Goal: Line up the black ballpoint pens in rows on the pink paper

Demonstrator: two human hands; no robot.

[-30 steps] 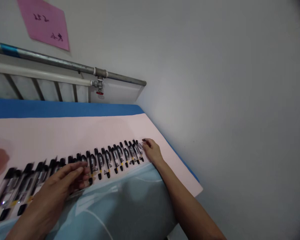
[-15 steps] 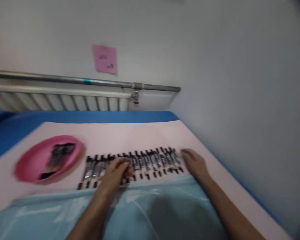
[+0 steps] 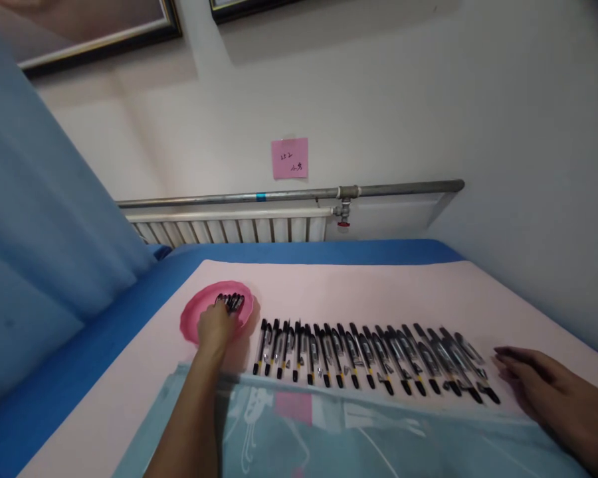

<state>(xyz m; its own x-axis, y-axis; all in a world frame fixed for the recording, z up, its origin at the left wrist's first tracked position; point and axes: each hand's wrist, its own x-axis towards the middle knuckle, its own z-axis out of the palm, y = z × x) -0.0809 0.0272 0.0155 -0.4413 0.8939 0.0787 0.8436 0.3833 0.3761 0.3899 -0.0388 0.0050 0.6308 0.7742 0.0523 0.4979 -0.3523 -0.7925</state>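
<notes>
My left hand (image 3: 213, 325) reaches into a pink bowl (image 3: 189, 307) with a wavy rim. It lies over a bundle of black-capped pens (image 3: 232, 302), whose ends show beyond it. Its fingers are hidden, so whether they grip the pens is unclear. A long row of pens (image 3: 341, 355) with clear barrels and black ends lies side by side in front of me, a few overlapping. Past the row's right end, my right hand (image 3: 548, 378) rests near the pale sheet, fingers stretched out, holding nothing.
A pale pink sheet (image 3: 339, 285) covers the blue surface (image 3: 309, 252). Light blue printed cloth (image 3: 339, 438) lies on the near side. A blue curtain (image 3: 44, 252) hangs at left. Behind are a radiator (image 3: 274, 229), a metal pipe (image 3: 403, 189) and a pink note (image 3: 290, 158) on the wall.
My left hand has gone from over the pen row to the pens in the pink bowl at left. My right hand stays by the row's right end. The view has turned left.
</notes>
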